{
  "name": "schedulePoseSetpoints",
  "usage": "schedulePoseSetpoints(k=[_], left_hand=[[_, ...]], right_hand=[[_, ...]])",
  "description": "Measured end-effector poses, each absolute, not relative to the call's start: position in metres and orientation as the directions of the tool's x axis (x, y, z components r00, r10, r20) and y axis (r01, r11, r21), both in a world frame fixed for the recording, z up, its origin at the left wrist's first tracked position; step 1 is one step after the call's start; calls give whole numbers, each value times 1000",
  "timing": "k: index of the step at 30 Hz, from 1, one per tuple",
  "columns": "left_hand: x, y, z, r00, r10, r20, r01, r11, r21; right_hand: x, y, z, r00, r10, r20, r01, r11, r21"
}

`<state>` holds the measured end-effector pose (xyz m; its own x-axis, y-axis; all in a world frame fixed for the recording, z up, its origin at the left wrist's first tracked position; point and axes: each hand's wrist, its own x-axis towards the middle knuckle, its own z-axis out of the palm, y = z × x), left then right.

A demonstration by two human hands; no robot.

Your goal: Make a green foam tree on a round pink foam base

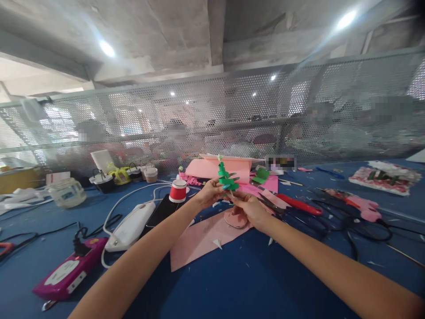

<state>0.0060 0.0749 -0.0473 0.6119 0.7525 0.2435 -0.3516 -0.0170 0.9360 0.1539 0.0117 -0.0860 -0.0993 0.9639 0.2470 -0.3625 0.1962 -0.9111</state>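
My left hand point(210, 193) and my right hand point(249, 208) meet above the blue table point(245, 283). Both pinch the lower end of a green paper stem with leaves point(226, 177), which stands upright between them. My left fingers close round its leaves, and my right fingers grip its base. Under my right hand lies a round pink paper piece point(235, 220) on a pink sheet point(199, 241).
Red-handled scissors point(292, 204) lie right of my hands, a pink glue gun point(360, 206) and black cables farther right. A red paper cup point(178, 191), a white power strip point(131, 227) and a magenta device point(71, 272) sit left. Pink sheets point(217, 170) and a perforated metal screen point(232, 115) stand behind.
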Motion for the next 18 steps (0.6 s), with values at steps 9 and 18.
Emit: schedulePoseSetpoints(k=[9,18], left_hand=[[10,66,-42,681,694,232,-319,-4,948],[7,69,-46,616,753,232,-377,23,926]], right_hand=[[154,11,-87,-89,960,264,-344,220,-913],[156,13,-86,-40,971,234,-398,199,-896]])
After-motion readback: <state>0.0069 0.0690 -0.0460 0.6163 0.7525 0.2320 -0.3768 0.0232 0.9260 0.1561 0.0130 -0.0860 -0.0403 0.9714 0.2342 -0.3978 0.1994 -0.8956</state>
